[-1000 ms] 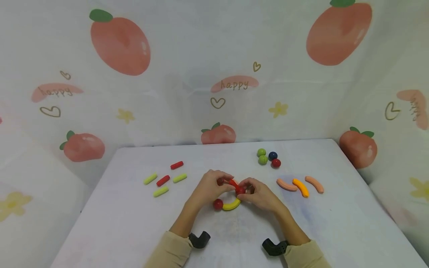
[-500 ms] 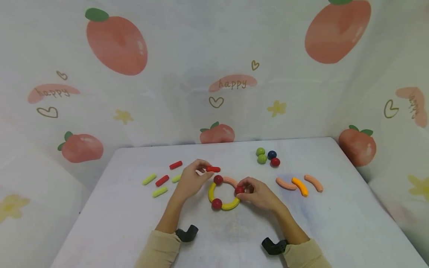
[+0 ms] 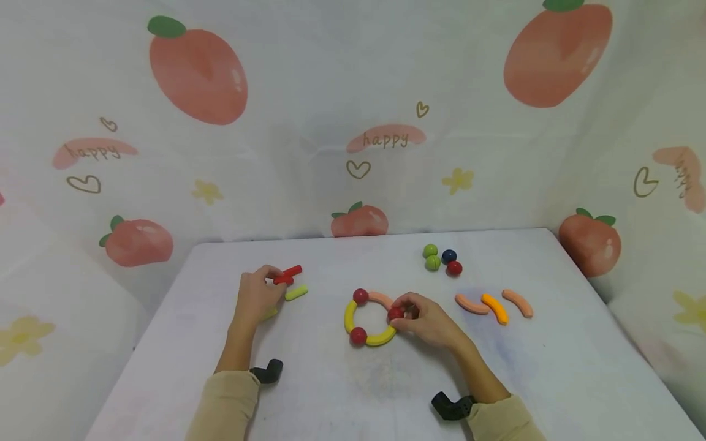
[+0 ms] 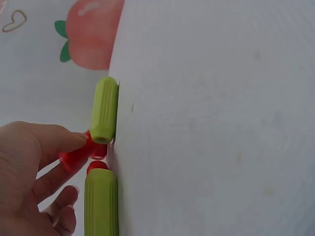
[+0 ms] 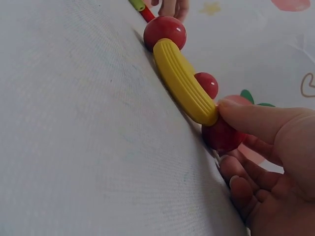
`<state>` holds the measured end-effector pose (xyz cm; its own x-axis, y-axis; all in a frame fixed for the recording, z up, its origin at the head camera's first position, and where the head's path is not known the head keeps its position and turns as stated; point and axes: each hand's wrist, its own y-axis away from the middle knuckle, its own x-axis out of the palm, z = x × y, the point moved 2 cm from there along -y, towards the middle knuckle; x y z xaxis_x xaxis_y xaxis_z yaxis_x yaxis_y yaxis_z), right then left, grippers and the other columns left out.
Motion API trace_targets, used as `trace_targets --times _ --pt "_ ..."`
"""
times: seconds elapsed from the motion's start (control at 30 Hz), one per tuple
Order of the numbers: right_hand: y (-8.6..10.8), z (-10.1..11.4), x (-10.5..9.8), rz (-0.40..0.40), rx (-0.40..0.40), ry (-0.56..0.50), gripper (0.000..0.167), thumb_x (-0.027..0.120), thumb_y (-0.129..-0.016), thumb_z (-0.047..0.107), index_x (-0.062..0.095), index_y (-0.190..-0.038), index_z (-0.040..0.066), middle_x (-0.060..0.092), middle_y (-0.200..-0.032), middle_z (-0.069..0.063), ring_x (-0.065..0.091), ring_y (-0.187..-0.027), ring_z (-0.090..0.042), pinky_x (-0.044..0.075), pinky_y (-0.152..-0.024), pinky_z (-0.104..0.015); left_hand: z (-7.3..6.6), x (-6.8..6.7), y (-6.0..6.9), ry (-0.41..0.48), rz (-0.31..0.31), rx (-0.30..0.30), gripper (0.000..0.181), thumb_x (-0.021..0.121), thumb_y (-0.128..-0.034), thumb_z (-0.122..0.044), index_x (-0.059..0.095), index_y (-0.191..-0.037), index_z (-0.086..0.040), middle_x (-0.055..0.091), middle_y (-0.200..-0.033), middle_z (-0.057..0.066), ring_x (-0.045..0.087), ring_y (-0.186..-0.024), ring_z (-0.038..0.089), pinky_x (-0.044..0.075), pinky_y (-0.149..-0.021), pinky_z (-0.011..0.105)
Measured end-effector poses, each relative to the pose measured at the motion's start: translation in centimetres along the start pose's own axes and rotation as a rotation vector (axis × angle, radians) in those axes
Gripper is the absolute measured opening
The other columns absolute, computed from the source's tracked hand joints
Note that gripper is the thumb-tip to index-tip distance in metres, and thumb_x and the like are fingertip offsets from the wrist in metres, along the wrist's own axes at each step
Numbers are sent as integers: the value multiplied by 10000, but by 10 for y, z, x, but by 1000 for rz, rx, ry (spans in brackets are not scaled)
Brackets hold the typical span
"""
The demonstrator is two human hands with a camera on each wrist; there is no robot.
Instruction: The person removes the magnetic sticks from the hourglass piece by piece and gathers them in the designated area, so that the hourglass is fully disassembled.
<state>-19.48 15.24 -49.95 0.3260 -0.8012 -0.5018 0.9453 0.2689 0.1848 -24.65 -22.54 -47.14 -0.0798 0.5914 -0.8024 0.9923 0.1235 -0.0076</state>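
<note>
In the head view my left hand (image 3: 258, 297) is at the left group of short rods, pinching a red rod (image 3: 284, 281) between thumb and finger. Just behind it lies another red rod (image 3: 293, 270); a green rod (image 3: 296, 293) is to its right. The left wrist view shows green rods (image 4: 104, 110) close to the fingers. My right hand (image 3: 427, 320) pinches a red ball (image 3: 394, 313) on the right side of a ring on the table. Yellow curved rods (image 3: 380, 338), a pink curved rod (image 3: 380, 297) and other red balls (image 3: 358, 336) make up that ring.
Two green balls (image 3: 432, 263), a dark blue ball (image 3: 449, 256) and a red ball (image 3: 455, 268) sit together at the back right. An orange curved rod (image 3: 495, 309) lies between two pink ones (image 3: 517, 303). A fruit-print cloth (image 3: 309, 171) hangs behind the table.
My left hand has lifted the red rod off the ring and carried it left to the other rods. The right hand has stayed on its red ball.
</note>
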Motion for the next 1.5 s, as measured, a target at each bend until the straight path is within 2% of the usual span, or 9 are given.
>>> trace_targets --times 0.13,0.27,0.43,0.53,0.6,0.9,1.07,1.4,1.5 --pt "-1 1 2 13 -1 -1 319 800 -886 308 664 -1165 235 623 -977 6 540 -909 -178 472 -742 -265 -3 2 5 5 -30 19 326 644 -959 -230 646 -1268 -126 668 -1246 132 445 -1150 306 541 -829 398" --pt "0 2 2 11 4 1 324 804 -881 298 661 -1165 235 625 -971 4 542 -904 -182 468 -742 -270 -32 7 18 118 0 97 359 682 -961 -231 635 -1304 -137 672 -1279 99 530 -1191 316 551 -951 464" --pt "0 4 -1 21 -9 -1 379 817 -864 280 643 -1191 200 622 -969 -16 538 -907 -186 465 -734 -261 -74 37 37 187 224 150 484 765 -914 -317 613 -1366 -231 671 -1294 7 614 -1088 214 585 -882 379" --pt "0 3 0 51 -55 31 390 813 -870 291 656 -1220 223 608 -992 -14 533 -919 -183 460 -743 -251 -84 61 43 170 364 170 572 787 -890 -364 577 -1418 -294 640 -1328 -20 584 -1044 178 582 -840 335" --pt "0 2 2 67 -84 57 377 803 -882 302 665 -1229 255 598 -1012 -6 530 -933 -181 462 -752 -246 -87 73 44 165 415 193 584 788 -888 -366 574 -1428 -307 635 -1312 -16 571 -1024 187 570 -851 344" --pt "3 5 2 17 -84 79 311 804 -884 271 621 -1129 214 632 -957 15 560 -886 -159 495 -738 -217 -93 88 45 164 374 184 442 787 -897 -267 619 -1304 -300 656 -1244 -6 563 -911 175 533 -764 297" --pt "2 7 -1 -19 -89 57 323 803 -872 241 592 -1105 169 631 -929 -5 565 -853 -166 507 -711 -214 -97 91 42 171 364 201 432 789 -897 -263 612 -1289 -300 654 -1249 -8 568 -918 179 537 -759 300" --pt "1 -3 -8 -9 -73 103 260 744 -891 216 683 -1143 215 657 -1040 10 563 -952 -172 504 -792 -239 -90 94 39 180 395 198 383 774 -910 -265 642 -1267 -305 678 -1215 -31 571 -955 175 532 -800 307" --pt "0 3 -16 -48 -56 136 290 754 -901 238 677 -1178 196 665 -1056 -7 568 -932 -172 509 -778 -251 -89 93 40 190 386 194 387 780 -904 -263 646 -1265 -306 681 -1206 -31 571 -950 176 536 -797 307"
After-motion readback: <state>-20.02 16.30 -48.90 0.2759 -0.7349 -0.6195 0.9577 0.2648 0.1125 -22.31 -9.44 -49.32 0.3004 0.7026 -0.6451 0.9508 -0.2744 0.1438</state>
